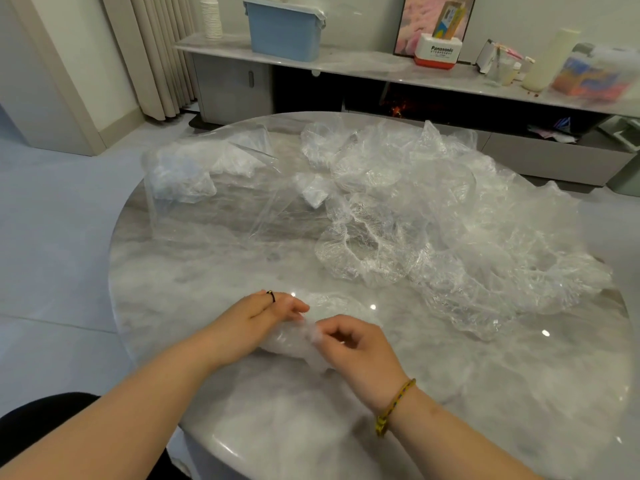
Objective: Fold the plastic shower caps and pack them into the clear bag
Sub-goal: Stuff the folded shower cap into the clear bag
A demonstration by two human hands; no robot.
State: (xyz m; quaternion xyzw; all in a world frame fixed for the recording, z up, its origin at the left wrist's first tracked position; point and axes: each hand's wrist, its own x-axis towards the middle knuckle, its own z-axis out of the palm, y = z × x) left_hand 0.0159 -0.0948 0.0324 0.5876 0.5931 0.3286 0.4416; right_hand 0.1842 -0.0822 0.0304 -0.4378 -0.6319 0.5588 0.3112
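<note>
Plastic shower cap (289, 342) bunched near desk (225, 278) front edge | left hand (263, 317) fingers straight, pressing it | right hand (356, 344) fingers curled, pinching it | clear bag (207, 188) far left, bare desk between

view: head | faces: forward and down; wide-angle | range: close over table (214, 282)
</note>
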